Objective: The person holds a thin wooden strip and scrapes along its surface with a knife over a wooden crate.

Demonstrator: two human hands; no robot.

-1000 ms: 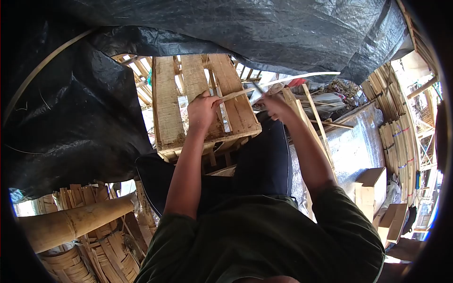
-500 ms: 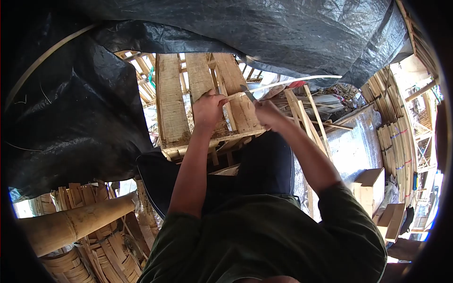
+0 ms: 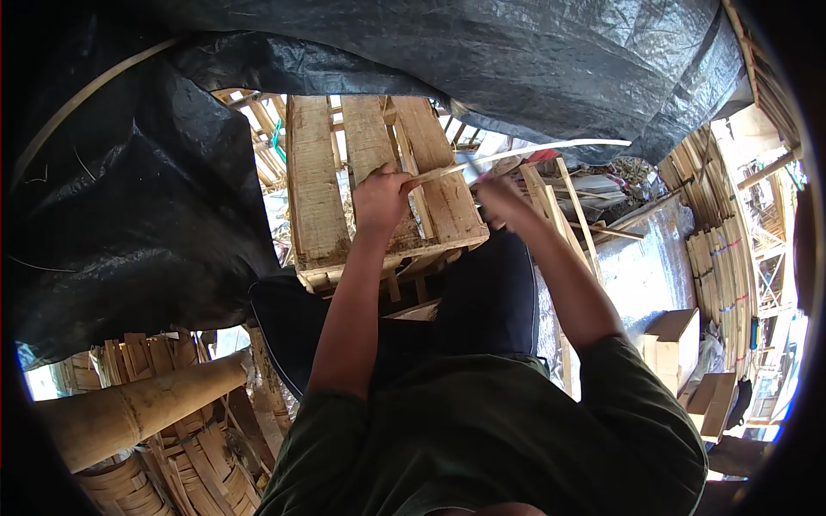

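Observation:
My left hand [image 3: 381, 199] is closed round the near end of a long pale strip [image 3: 559, 146], above a slatted wooden crate [image 3: 318, 198]. The strip runs up to the right and bends slightly toward its far tip. Right of the crate, my right hand [image 3: 506, 203] is closed on the handle of a knife [image 3: 472, 165]. Motion blurs the knife, and its blade is at the strip.
Dark plastic sheeting [image 3: 146, 198] hangs on the left and across the top. A thick bamboo pole [image 3: 142, 408] lies at lower left. Wooden sticks [image 3: 578, 206] lean right of the crate. Cardboard boxes [image 3: 675, 348] and bundled strips [image 3: 721, 275] are at the right.
The knife went in toward my left hand, then back out to the right along the strip. My left hand has shifted slightly right, still holding the strip.

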